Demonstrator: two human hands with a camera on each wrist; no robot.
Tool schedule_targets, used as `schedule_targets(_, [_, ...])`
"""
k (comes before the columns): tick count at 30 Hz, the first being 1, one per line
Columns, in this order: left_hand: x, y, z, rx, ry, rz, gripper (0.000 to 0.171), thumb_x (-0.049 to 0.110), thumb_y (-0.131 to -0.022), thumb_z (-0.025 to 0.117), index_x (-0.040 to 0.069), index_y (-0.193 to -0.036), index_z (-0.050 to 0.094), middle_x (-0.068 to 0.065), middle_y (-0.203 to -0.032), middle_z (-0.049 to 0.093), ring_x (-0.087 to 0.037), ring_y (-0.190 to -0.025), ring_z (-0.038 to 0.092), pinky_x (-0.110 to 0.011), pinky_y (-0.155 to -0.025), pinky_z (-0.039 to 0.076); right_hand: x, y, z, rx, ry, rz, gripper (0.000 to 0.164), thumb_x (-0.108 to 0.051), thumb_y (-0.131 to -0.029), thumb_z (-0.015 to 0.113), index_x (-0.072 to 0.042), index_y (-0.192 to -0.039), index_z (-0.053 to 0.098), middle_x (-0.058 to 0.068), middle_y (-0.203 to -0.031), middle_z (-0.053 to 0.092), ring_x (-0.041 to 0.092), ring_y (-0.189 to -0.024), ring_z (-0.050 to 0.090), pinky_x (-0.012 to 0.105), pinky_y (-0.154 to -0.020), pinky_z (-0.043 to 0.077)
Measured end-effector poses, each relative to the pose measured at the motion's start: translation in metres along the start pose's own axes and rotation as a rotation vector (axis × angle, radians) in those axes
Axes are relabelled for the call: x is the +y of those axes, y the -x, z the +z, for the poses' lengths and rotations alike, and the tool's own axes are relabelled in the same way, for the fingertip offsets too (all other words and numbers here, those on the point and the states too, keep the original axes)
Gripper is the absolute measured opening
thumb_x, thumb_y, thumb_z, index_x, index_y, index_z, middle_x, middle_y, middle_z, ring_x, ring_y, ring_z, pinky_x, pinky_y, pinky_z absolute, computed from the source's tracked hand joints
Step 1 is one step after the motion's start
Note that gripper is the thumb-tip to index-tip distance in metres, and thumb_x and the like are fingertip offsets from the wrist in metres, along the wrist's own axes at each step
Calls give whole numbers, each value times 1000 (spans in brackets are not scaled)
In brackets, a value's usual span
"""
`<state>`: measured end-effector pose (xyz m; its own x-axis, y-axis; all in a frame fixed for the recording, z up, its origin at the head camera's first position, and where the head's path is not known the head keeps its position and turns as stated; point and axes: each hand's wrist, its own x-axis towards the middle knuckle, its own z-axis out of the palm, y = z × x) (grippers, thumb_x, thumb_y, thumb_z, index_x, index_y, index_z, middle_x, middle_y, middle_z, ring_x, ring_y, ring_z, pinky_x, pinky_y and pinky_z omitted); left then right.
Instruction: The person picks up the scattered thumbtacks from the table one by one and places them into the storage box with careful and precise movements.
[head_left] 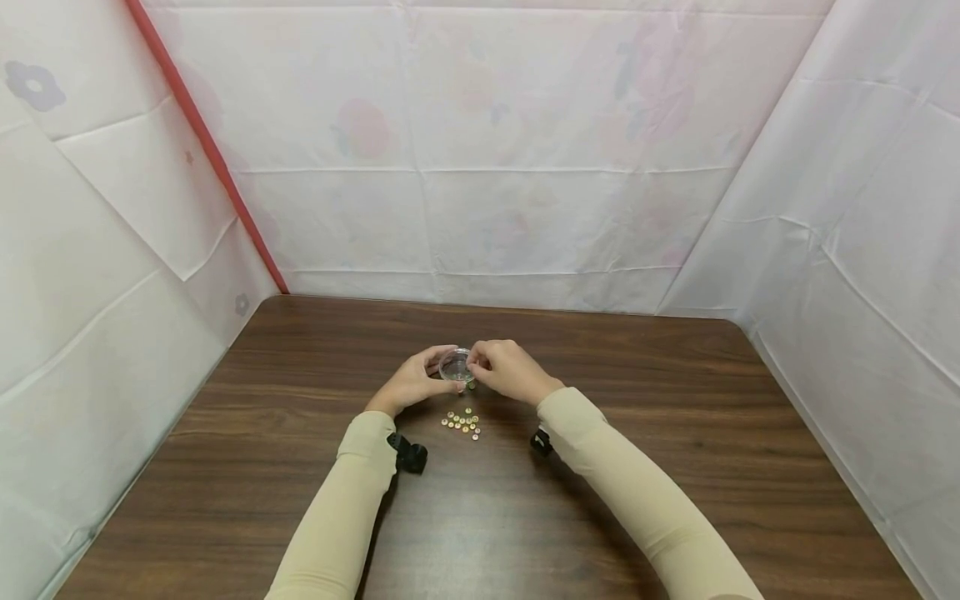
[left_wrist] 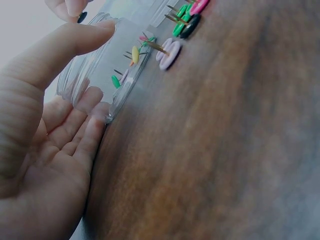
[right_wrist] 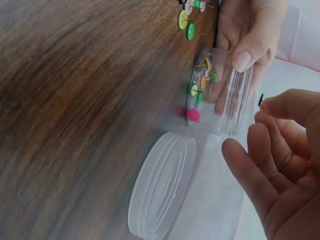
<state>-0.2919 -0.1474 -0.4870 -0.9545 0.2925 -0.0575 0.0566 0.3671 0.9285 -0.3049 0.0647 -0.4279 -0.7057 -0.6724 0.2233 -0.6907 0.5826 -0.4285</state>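
Observation:
My left hand point(head_left: 412, 382) holds a clear plastic jar point(right_wrist: 217, 85) from the side, thumb over the rim and fingers round the wall. The jar stands upright on the table. Several coloured thumbtacks, among them a pink thumbtack point(right_wrist: 193, 115), lie at its bottom. Just above the jar's open mouth, my right hand point(head_left: 512, 369) pinches a black thumbtack point(right_wrist: 261, 99) between thumb and forefinger. The other right fingers are loosely bent. On the near side of the jar, several thumbtacks point(head_left: 462, 421) lie in a loose cluster, heads down with pins up.
A clear screw lid point(right_wrist: 162, 185) lies on the table beside the jar in the right wrist view; in the head view it cannot be made out. The brown wooden table point(head_left: 675, 467) is bounded by white curtains point(head_left: 480, 217) at the back and sides.

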Motion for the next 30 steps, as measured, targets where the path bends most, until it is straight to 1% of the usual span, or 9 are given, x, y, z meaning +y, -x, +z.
schedule_targets(5, [1,0,-1,-6,-6,-1,77,41,-72,79,27,-137,42,-3,-140,42,-23,-126,38,-52,-105,35,1,-3,3,-26,-1,20,12,-18,-93,57,-12,-96,66,-5,-68,57,7,-52,47,23,-49,44])
schedule_targets(9, [2,0,0,-11,-4,2,77,40,-72,79,26,-138,42,-4,-142,41,-24,-127,37,-53,-106,33,2,-4,4,-35,15,33,10,-20,-93,57,-15,-94,66,-6,-67,56,7,-52,47,23,-50,44])
schedule_targets(15, [0,1,0,2,-12,-9,74,39,-72,79,29,-136,44,0,-138,44,-21,-124,40,-51,-104,37,1,-5,6,-42,16,29,10,-20,-92,58,-15,-94,66,-6,-67,58,6,-52,48,23,-51,45])
schedule_targets(23, [-4,-2,0,5,4,10,71,36,-72,80,28,-134,45,1,-134,47,-19,-121,43,-50,-102,39,2,-5,9,-68,7,27,10,-19,-92,59,-13,-96,66,-6,-72,60,5,-56,50,23,-53,47])
schedule_targets(30, [-3,-1,-1,9,3,15,72,37,-71,80,29,-134,46,1,-133,48,-18,-121,44,-49,-102,39,1,-5,7,-55,6,29,11,-20,-92,58,-15,-97,66,-7,-73,60,5,-57,50,23,-53,47])
